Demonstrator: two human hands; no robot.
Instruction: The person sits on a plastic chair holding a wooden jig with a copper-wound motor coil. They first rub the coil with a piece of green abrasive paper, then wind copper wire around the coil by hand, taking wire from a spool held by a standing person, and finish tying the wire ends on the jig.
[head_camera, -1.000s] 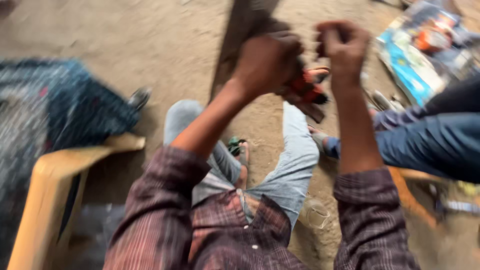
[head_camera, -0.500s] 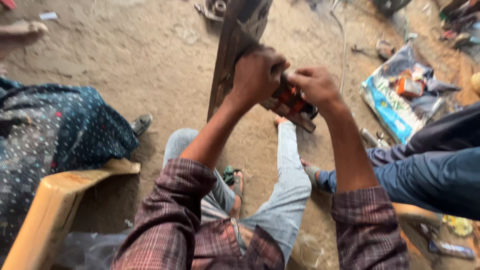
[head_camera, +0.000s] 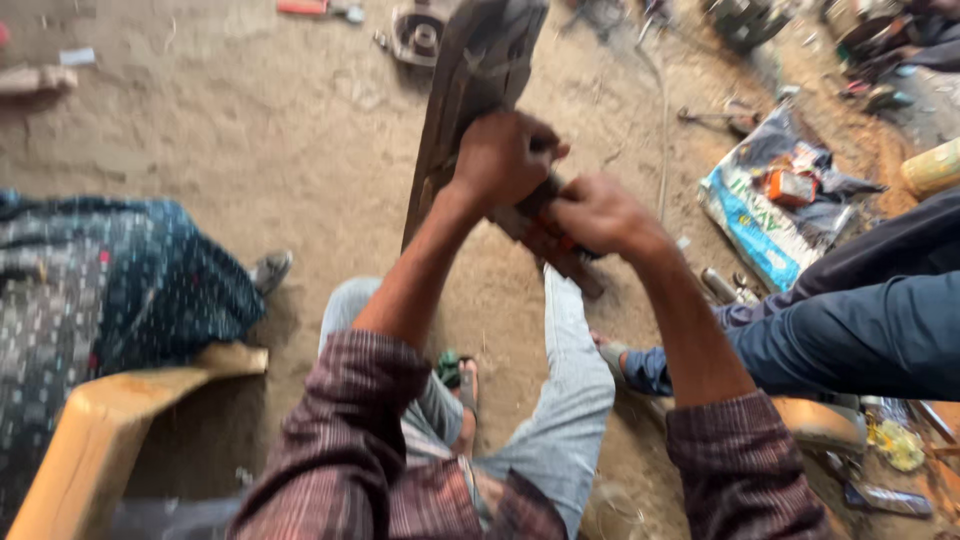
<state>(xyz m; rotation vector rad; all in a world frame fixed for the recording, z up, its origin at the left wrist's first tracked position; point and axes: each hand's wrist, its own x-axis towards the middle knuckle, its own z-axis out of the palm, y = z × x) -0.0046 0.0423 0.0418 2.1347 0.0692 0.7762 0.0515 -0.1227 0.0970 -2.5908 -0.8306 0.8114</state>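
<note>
My left hand (head_camera: 505, 160) is closed in a fist around the edge of a long dark metal plate (head_camera: 470, 95), which stands tilted on the sandy floor (head_camera: 250, 150) and rises away from me. My right hand (head_camera: 600, 215) sits just beside and below the left, fingers curled shut on a small dark tool with an orange part (head_camera: 560, 245); the blur hides what kind of tool it is. The tool lies against the lower edge of the plate, between my two hands.

Below the hands, my knees in light grey trousers (head_camera: 575, 400) spread to either side, with one foot in a green sandal (head_camera: 455, 375) between them. My plaid sleeves (head_camera: 340, 430) fill the near edge of the view.

To the right of the right hand, another person's leg in dark blue trousers (head_camera: 860, 335) crosses in. Beyond it lies a blue and white sack (head_camera: 755, 215) bearing a small orange item (head_camera: 790, 185).

To the left of the left hand, a person in dark patterned cloth (head_camera: 110, 290) sits by a pale plastic chair (head_camera: 90, 440). Past the plate's far end, small metal parts (head_camera: 420, 35) lie on the floor.
</note>
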